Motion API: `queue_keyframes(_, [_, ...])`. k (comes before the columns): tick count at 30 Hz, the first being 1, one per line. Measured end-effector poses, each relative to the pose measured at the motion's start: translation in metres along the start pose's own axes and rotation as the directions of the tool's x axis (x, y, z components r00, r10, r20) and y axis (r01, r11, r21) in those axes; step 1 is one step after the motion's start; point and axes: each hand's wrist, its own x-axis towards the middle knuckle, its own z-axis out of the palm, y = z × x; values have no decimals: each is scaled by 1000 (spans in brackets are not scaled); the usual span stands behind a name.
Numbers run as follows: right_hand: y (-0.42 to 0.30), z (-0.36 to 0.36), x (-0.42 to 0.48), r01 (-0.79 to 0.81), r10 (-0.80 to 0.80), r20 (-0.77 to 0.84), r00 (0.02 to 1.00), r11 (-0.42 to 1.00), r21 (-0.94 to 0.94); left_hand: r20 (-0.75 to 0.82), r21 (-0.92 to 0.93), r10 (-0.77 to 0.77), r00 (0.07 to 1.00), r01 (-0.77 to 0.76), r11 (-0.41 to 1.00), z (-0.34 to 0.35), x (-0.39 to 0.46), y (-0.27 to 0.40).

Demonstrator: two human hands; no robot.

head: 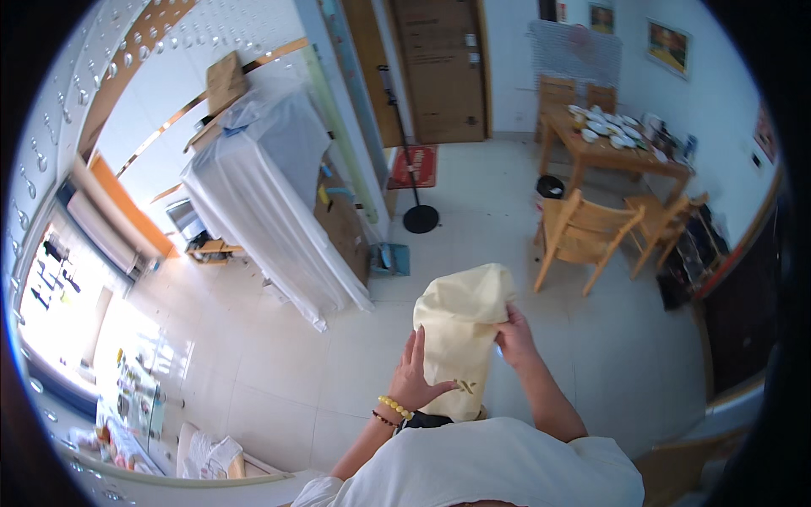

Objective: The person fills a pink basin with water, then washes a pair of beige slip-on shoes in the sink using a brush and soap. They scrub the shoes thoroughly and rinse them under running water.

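A pale yellow cloth-like bag or cover [457, 348], bearing a small dark gold mark low down, lies in front of my body between my hands. Its upper part is folded over and bulges. My right hand [516, 336] grips the edge of the fold at the upper right. My left hand [413, 377], with beaded bracelets at the wrist, lies flat along the left side, thumb spread across the lower front and fingers pointing up. What the bag holds, if anything, is hidden.
Ahead stands a black pole stand [421, 218] on the tiled floor. A plastic-draped stack [266, 190] with a blue dustpan [389, 258] beside it is at the left. Wooden chairs [586, 231] and a dining table [570, 139] with many dishes stand right. A glass table [152, 412] is lower left.
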Motion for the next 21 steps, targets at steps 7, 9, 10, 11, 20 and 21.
queue_keyframes(7, [24, 162, 92, 66, 97, 707, 701, 978, -199, -615, -449, -148, 774, -190, 873, -26, 84, -68])
queue_keyframes(9, [12, 211, 105, 387, 96, 790, 606, 831, -398, -751, -384, -225, 621, -134, 914, -50, 95, -125])
queue_keyframes(10, [6, 229, 116, 523, 50, 818, 573, 746, -412, -750, -455, -275, 601, -168, 874, -70, 102, -141])
queue_keyframes(11, [5, 243, 133, 738, -90, 843, 530, 537, -408, -743, -522, -319, 589, -211, 826, -92, 114, -152])
queue_keyframes(20, [52, 393, 307, 916, -264, 904, 336, -133, -379, -735, -634, -206, 646, -547, 547, -272, 253, -239])
queue_keyframes(21, [49, 414, 329, 923, -239, 916, 321, -138, -359, -750, -606, -187, 634, -546, 578, -290, 266, -248])
